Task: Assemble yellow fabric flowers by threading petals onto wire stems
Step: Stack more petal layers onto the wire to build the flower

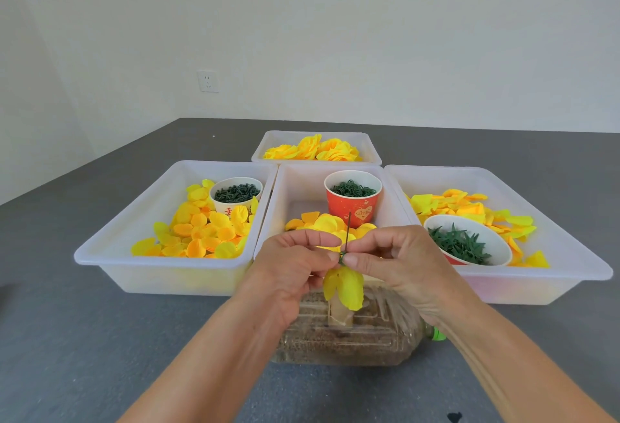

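A thin dark wire stem (349,226) points up between my two hands. My left hand (295,263) pinches it just above the yellow petals (345,286), which hang down from it. My right hand (389,261) pinches a small green piece (342,257) on the stem right beside my left fingertips. Both hands hover over the front edge of the middle tray (268,221). Loose yellow petals (201,231) fill the left tray.
A clear plastic bottle (352,332) with brown filling lies on the grey table under my hands. A red cup (352,203) of green rings stands in the middle tray. The right tray (567,255) holds petals and a bowl of green leaves (463,243). A far tray (317,149) holds finished flowers.
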A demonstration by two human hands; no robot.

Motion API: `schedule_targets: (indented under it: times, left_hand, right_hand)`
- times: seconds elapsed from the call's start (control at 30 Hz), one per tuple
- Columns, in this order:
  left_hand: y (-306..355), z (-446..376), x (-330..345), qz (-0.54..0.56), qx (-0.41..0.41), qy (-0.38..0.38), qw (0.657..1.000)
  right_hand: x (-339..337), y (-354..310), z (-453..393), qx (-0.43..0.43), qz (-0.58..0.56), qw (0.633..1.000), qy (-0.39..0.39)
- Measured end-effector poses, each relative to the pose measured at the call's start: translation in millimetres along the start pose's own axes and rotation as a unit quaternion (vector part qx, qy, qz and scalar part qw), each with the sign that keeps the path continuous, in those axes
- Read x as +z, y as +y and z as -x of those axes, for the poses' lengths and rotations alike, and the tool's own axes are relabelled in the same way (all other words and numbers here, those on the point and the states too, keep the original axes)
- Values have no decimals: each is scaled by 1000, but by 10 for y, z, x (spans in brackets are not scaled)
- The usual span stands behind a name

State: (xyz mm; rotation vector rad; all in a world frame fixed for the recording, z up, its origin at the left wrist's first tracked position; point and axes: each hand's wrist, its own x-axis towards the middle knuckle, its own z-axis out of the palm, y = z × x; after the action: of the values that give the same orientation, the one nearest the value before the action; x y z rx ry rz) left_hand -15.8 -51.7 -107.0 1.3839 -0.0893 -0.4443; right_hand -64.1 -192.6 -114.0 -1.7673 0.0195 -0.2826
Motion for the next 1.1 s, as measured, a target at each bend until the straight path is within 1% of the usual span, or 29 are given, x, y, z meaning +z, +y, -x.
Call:
schedule_targets:
  times: [0.13,0.3,0.37,0.47,0.57,0.7,0.83,0.9,1.0,1.1]
  left_hand:
    - [-14,-2,11,-37,2,17,999]
    - [-14,4,5,-51,-12,10,999]
    - [-26,25,-15,-55,-10,0,998]
    - [-53,58,-38,-78,28,4,997]
    - [-71,65,-50,-99,85,18,991]
    - [-94,64,-45,-134,161,6,978]
    - [-134,15,-59,-194,208,27,958]
    - [-131,-2,-81,-227,229,21,946]
    - [-111,-20,-99,-276,247,16,929]
    - [-105,-31,-109,-307,241,15,921]
  right_hand:
    - [-2,-17,-14,5,60,998,-11]
    - [-5,4,-15,25,45,999,-9]
    - [-16,22,-3,47,2,999,-9]
    - [-35,54,37,74,-69,995,-2]
    - [-31,78,72,65,-78,995,11]
    - [15,69,73,20,-44,999,19]
    - [10,70,47,-9,-3,999,40]
    - [9,75,51,-19,20,999,38]
    - [5,69,41,-27,60,997,30]
    - [-8,51,12,-21,95,995,15]
